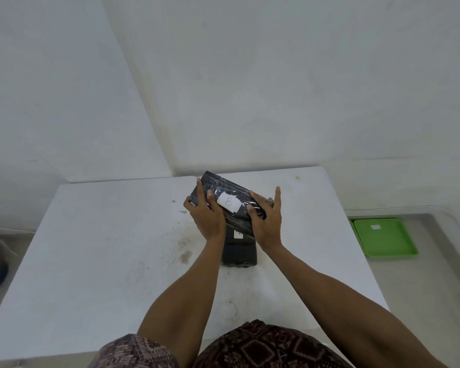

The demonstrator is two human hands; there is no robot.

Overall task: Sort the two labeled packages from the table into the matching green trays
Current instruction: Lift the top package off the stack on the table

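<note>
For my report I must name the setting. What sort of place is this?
Probably a bare room used as a simple sorting spot: plain white walls, a stained white table, and a green tray on the floor.

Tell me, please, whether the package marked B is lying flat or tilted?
Tilted: the package marked B is gripped by the left hand and right hand, leaning over the second package.
</note>
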